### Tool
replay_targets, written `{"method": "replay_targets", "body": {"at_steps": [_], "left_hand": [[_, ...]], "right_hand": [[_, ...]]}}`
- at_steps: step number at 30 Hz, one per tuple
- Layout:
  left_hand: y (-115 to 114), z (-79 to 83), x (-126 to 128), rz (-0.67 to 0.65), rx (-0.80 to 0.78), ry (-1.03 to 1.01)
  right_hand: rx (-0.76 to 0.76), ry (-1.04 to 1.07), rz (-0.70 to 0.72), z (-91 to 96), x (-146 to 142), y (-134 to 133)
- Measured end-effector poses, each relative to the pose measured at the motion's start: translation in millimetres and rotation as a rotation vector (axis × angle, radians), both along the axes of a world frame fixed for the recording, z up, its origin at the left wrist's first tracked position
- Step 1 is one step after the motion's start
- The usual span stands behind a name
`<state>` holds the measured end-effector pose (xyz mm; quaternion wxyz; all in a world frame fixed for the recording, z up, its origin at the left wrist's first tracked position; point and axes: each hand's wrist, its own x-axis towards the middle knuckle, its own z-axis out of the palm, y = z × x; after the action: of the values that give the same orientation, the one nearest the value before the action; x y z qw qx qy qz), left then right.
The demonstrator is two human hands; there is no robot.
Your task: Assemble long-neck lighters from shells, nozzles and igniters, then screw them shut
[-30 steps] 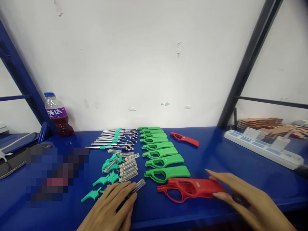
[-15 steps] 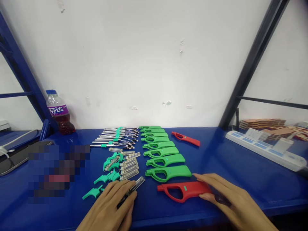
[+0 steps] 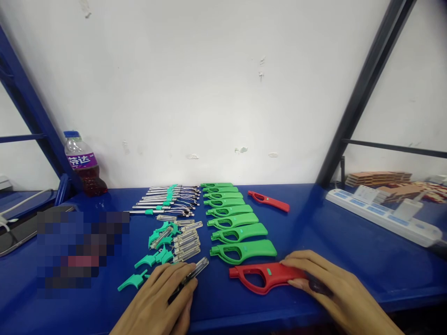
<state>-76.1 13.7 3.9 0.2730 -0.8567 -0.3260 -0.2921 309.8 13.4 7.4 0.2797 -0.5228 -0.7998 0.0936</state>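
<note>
My left hand is closed around a small clear plastic lighter tank with a dark part, mostly hidden by the fingers. At the front of the table lies a red lighter casing with a trigger loop. The thumb and fingers of my right hand pinch its handle end. A dark rounded object shows under that palm, its kind unclear. Several green lighter casings form a column behind the red one. Near my left hand are teal triggers and more clear tanks.
Metal lighter rods with wires lie at the back left. Another red casing is at the back right. A drink bottle stands left by the wall; a white power strip lies right. Blurred squares hide something on the left.
My right fingers have slid slightly further left over the red casing's handle. My left hand keeps the clear tank in nearly the same place. The view has shifted slightly.
</note>
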Motion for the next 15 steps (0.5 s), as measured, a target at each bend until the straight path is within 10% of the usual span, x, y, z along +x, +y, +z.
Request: {"method": "replay_targets", "body": {"at_steps": [15], "left_hand": [[-1,9.0,5,0.004,0.027,0.012]], "right_hand": [[-0.026,0.044,0.029,-12.2,7,3]]}}
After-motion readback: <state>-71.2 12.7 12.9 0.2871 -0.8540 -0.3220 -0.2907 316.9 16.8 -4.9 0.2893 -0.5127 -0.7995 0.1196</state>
